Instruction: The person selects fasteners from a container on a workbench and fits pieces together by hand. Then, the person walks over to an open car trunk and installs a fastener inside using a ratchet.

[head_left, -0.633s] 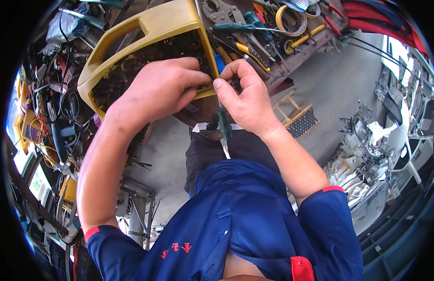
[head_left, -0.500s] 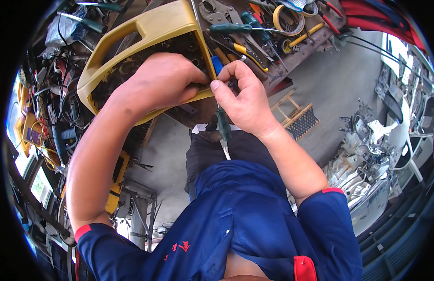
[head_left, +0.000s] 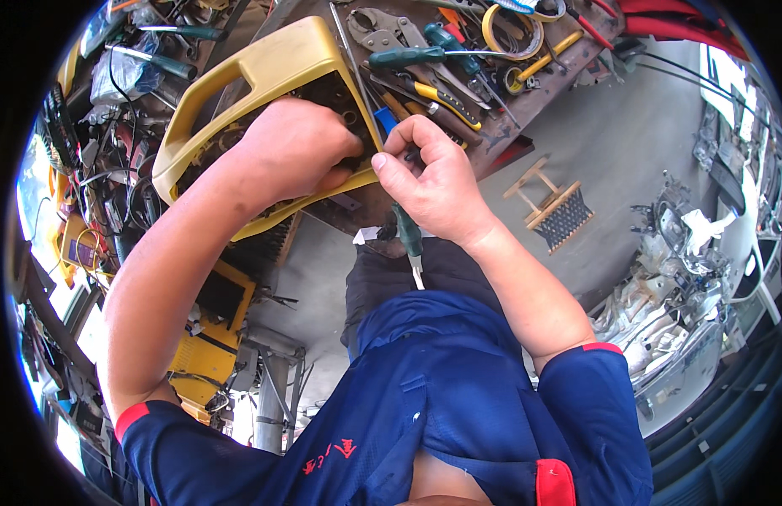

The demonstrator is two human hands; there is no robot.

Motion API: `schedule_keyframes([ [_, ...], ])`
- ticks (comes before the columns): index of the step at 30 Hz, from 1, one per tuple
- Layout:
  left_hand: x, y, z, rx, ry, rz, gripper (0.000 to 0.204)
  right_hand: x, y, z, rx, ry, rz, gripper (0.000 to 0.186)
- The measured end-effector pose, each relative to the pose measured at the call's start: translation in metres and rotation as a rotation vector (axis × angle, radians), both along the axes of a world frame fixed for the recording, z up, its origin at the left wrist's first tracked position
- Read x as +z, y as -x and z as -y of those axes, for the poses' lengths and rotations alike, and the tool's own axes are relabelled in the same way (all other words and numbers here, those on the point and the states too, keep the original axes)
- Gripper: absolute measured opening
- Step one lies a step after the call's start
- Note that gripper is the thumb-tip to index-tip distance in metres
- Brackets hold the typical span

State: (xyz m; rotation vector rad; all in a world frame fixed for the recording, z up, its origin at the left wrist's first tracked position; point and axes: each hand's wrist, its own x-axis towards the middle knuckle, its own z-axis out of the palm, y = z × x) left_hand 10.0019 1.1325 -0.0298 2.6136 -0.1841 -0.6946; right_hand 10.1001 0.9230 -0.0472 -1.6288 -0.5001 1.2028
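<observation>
Where discernible, two hands (head_left: 298,150) (head_left: 435,184), one casing (head_left: 294,57)

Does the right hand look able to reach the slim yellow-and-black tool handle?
Probably yes: the tool handle lies just beyond the right hand, apparently uncovered, though that hand is at the yellow plastic housing's edge.

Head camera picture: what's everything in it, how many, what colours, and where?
Workbench: one, brown, top.
Cut-open jug: one, yellow, on workbench.
Screwdrivers: at least four, green-handled, around jug.
Locking pliers: one, grey, right of jug.
Large tape roll: one, tan, upper right.
Cables: several, black, left.
Stool: one, brown and black, right floor.
Boxy equipment: one, yellow, lower left.
Scrap heap: one, silvery, right.
Shirt: one, navy and red, bottom.
Left hand: one, bare, at jug opening.
Right hand: one, bare, at jug's corner.
</observation>
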Motion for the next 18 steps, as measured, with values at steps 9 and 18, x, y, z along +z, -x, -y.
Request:
schedule_keyframes([
  [9,-0.009,-0.005,0.014,0.076,-0.006,0.117,0.017,-0.001,0.001,-0.002,-0.029,0.011,0.01,0.021],
  [18,0.036,0.044,-0.004,0.621,0.297,0.277,0.012,0.007,0.002,0.006,-0.216,-0.187,-0.035,0.015],
])
